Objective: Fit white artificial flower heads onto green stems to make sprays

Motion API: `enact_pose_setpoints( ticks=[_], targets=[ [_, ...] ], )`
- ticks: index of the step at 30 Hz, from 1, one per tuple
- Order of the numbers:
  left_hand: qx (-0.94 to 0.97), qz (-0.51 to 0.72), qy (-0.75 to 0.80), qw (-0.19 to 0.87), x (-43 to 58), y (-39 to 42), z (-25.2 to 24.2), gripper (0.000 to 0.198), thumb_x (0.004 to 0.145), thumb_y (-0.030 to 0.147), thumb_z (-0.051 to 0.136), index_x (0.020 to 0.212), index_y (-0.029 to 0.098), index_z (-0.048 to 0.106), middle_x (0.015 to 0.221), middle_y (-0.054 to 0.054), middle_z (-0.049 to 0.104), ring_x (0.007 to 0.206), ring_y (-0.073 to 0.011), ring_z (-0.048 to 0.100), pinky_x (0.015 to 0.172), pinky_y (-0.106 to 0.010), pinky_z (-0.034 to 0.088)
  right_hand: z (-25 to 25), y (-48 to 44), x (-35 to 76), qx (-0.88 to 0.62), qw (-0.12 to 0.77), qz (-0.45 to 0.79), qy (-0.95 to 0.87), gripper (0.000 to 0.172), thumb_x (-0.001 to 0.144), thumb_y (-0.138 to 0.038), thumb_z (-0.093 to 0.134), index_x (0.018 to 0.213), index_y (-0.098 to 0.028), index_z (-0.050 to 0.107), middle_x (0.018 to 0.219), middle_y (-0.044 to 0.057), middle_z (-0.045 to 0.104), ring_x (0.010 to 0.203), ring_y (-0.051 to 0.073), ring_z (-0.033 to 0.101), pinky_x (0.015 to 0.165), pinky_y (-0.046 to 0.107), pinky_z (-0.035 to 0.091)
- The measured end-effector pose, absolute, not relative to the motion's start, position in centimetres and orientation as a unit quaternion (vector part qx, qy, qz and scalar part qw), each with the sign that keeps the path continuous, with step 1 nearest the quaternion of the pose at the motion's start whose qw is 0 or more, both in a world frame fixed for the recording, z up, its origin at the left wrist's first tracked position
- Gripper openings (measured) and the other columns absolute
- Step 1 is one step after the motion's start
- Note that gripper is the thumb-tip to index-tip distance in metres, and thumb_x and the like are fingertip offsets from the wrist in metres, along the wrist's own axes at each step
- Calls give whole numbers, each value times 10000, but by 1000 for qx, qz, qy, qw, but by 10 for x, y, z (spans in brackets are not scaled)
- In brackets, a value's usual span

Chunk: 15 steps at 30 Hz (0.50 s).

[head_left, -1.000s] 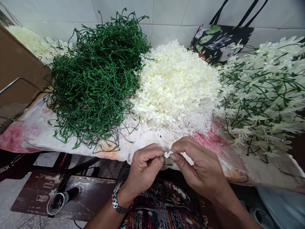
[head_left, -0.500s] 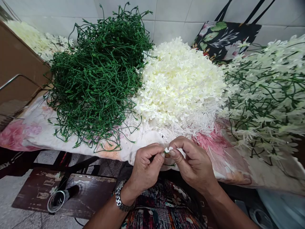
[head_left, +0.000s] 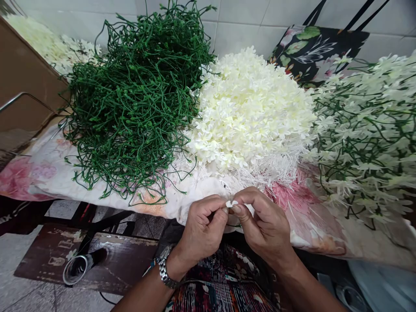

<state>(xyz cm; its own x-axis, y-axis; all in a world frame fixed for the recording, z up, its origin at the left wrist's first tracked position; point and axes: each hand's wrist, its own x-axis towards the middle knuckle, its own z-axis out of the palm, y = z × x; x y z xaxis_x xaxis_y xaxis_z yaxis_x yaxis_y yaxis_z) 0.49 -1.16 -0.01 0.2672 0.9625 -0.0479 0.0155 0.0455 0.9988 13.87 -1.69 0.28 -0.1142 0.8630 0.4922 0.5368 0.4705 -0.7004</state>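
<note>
My left hand (head_left: 206, 223) is closed in a pinch on a green plastic stem, mostly hidden by the fingers; a bit of green shows below them. Thumb and forefinger of my right hand (head_left: 264, 225) pinch a small white artificial flower (head_left: 231, 203), and the fingertips of both hands almost meet at it. Just beyond the hands lies a heap of cream-white flower heads (head_left: 250, 112). A tangled pile of green stems (head_left: 136, 99) rises to its left. On the right are white flowers fitted on green stems (head_left: 373, 143).
A floral cloth (head_left: 191, 190) covers the work surface. At the left stands a cardboard box (head_left: 29, 82) with a metal wire by it. A black floral bag (head_left: 318, 54) leans against the tiled wall. Below left, a clear cup (head_left: 78, 269) lies near a worn brown board (head_left: 120, 260).
Both hands stay together in the same pinch, with the flower turned slightly between the fingertips. The view has shifted a little, so the piles appear slightly farther right.
</note>
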Motion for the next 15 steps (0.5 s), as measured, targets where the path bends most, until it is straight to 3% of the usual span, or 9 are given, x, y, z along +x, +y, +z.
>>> enact_pose_setpoints(
  ticks=[9, 15],
  targets=[
    [518, 383, 381, 663, 0, -9, 5, 355, 824, 405, 516, 651, 123, 644, 670, -48, 521, 666, -160, 518, 567, -249, 473, 9, -16, 154, -474, 410, 217, -748, 99, 867, -180, 499, 771, -187, 523, 655, -9, 541, 576, 101, 521, 523, 226, 425],
    [525, 385, 389, 652, 2, -8, 4, 416, 805, 473, 540, 598, 119, 611, 598, -16, 479, 583, -119, 434, 505, -219, 414, 9, -16, 154, -468, 410, 225, -750, 107, 870, -181, 491, 766, -187, 514, 644, -9, 531, 568, 101, 515, 516, 224, 420]
  ],
)
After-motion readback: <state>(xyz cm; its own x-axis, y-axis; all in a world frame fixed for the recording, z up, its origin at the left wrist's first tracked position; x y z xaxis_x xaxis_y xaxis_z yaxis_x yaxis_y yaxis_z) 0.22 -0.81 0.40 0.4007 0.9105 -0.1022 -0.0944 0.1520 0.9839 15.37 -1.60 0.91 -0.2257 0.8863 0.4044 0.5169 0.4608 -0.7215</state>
